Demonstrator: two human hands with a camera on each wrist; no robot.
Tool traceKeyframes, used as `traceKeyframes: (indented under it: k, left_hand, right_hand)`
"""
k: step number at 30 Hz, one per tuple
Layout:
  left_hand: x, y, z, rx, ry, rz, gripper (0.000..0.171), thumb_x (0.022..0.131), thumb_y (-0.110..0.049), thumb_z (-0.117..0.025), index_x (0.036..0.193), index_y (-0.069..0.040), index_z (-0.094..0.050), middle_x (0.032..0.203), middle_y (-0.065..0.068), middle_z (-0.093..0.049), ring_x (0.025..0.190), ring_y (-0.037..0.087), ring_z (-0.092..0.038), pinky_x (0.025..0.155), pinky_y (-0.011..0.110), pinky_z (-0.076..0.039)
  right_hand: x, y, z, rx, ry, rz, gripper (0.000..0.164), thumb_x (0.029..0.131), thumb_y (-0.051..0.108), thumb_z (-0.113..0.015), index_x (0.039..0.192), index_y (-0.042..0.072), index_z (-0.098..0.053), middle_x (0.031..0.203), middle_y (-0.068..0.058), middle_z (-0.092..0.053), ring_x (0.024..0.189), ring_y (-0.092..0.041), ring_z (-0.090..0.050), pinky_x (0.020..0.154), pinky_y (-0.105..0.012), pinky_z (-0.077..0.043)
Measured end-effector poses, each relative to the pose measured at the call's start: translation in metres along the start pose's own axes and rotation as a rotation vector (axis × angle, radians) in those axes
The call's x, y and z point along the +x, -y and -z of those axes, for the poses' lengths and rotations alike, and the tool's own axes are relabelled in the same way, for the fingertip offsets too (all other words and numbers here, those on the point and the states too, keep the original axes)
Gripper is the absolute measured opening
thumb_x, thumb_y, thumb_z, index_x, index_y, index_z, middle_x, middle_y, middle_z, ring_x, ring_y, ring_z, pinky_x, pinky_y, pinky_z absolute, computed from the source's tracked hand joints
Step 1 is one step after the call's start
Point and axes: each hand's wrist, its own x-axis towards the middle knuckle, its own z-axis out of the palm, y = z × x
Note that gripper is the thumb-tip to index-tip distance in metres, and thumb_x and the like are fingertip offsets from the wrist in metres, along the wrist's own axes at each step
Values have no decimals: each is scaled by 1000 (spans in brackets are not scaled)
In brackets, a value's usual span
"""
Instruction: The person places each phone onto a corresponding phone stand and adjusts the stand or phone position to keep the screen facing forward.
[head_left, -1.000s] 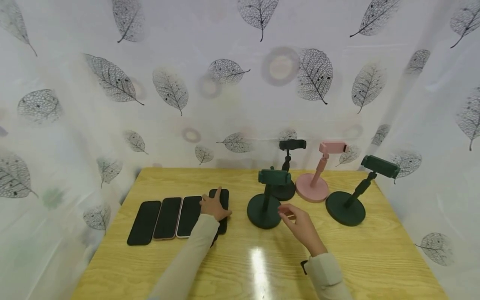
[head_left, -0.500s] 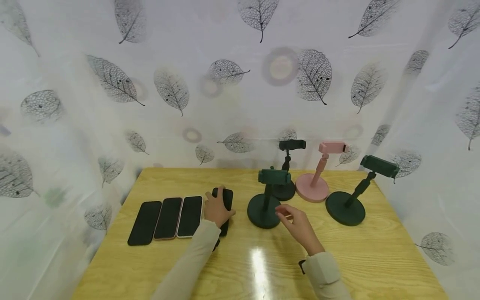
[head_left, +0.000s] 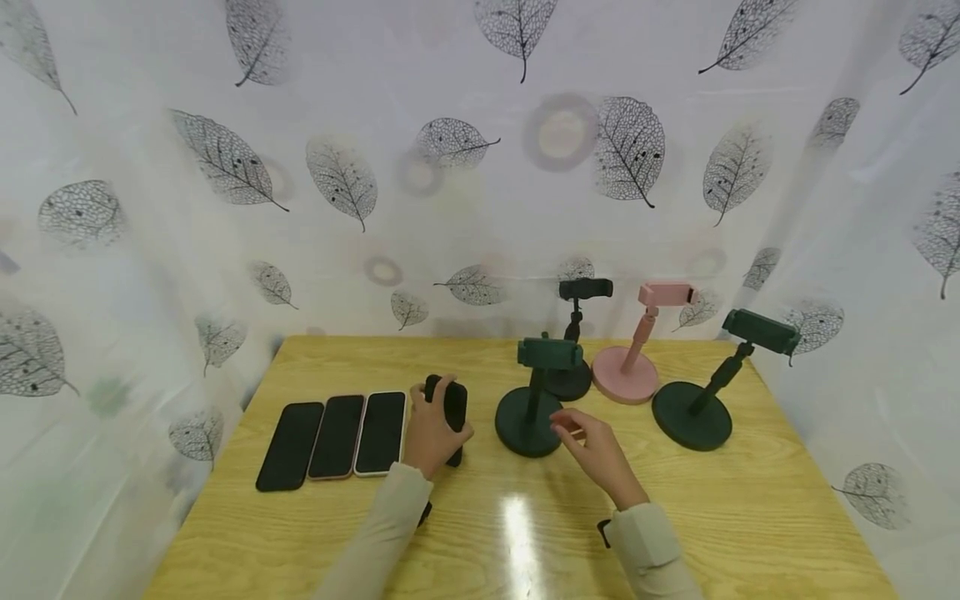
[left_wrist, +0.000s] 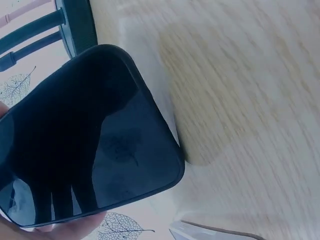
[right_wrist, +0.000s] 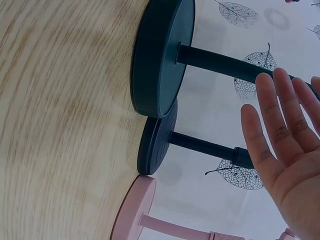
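My left hand (head_left: 429, 437) grips a black smartphone (head_left: 454, 404) by its long edges, thumb on the right side and fingers on the left. In the left wrist view the phone's dark screen (left_wrist: 135, 150) faces the camera and mirrors the hand. The phone leans up from the tabletop; whether its lower end touches the wood I cannot tell. My right hand (head_left: 600, 458) holds nothing, fingers loosely extended, beside the round base of a dark green phone stand (head_left: 550, 354). In the right wrist view its fingers (right_wrist: 272, 112) overlap that stand's stem.
Left of my left hand, several phones lie flat in a row: a black phone (head_left: 289, 447), a pink-edged phone (head_left: 335, 437) and a white-edged phone (head_left: 381, 433). Behind on the right stand a black stand (head_left: 585, 289), a pink stand (head_left: 625, 375) and another green stand (head_left: 690, 417).
My left hand has closed on the black smartphone, shifted it slightly right and tilted it up off the table. The white-edged phone is now uncovered. My right hand has barely moved.
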Motion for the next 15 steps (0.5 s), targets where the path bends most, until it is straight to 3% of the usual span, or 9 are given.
traceKeyframes:
  k: [8,15]
  left_hand:
    - [-7,3,-4,-37,-8,-124,77,71,-19,-78,136,-31,-39,128,27,-34,72,27,-53,45,26,-38]
    - [-18,-2,4,-135,-28,-302,85,63,-17,-85,137,-26,-44,125,19,-40,94,33,-58,62,40,-51]
  right_hand:
    - [1,0,-2,14,3,4,22,93,15,-58,112,5,-64,105,-8,-68,93,-21,-65,80,-34,-53]
    - [0,2,-2,30,20,4,22,93,14,-58,112,5,-64,103,-5,-68,92,-20,-65,80,-35,-53]
